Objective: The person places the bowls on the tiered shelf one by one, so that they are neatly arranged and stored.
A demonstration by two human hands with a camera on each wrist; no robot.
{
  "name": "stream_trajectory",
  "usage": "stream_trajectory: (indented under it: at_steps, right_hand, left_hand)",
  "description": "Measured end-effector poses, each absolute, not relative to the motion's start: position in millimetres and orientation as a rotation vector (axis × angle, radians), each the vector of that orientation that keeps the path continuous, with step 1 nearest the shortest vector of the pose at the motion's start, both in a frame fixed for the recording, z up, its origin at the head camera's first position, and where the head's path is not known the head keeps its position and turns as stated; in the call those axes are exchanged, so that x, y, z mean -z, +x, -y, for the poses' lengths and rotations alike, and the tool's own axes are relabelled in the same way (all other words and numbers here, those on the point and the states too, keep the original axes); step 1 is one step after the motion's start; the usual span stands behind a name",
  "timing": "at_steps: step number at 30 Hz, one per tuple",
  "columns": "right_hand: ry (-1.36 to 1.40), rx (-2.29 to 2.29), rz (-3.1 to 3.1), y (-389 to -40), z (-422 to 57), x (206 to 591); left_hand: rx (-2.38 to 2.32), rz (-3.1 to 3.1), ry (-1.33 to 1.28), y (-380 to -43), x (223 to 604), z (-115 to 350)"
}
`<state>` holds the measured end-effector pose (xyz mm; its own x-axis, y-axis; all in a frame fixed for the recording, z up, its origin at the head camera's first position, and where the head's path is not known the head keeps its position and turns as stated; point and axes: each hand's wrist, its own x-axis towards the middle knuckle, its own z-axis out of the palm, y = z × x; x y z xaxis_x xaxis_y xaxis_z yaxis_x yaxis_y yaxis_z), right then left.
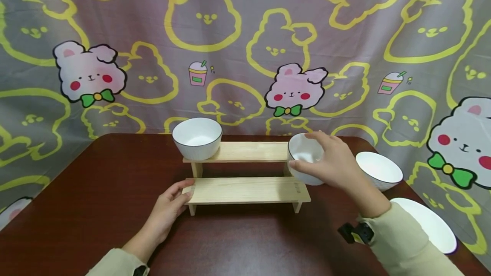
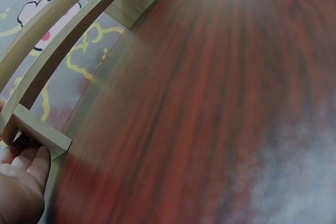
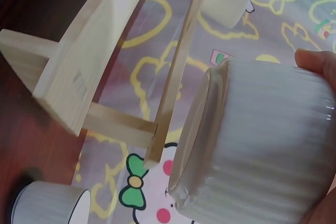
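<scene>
A two-tier wooden rack stands on the table. My left hand grips the left end of its lower board; in the left wrist view the fingers curl at the board's end beside a leg. A white bowl with a dark rim sits upright on the left of the upper board. My right hand holds a second white bowl by its sides, tilted, at the right end of the upper board. The right wrist view shows this bowl's ribbed outside and foot, close to the rack.
Right of the rack, another white bowl stands near the table's right edge. Closer to me lies a white plate, partly behind the right sleeve. The dark red-brown table meets a patterned curtain at the back.
</scene>
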<state>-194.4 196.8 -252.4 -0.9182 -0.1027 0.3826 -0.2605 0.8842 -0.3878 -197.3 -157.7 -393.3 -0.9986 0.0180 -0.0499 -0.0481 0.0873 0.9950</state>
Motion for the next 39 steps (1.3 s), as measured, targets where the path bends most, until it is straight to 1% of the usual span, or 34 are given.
stream_trajectory:
  at_steps: [25, 39]
  right_hand:
    - [0.377, -0.741, 2.699, -228.0, -149.8, 253.8]
    - [0.436, -0.772, 2.723, -243.2, -126.9, 248.0]
  left_hand:
    - [-2.092, -2.281, -0.034, -197.0, 394.0, 156.2]
    - [-2.087, -2.285, -0.032, -196.8, 393.1, 155.8]
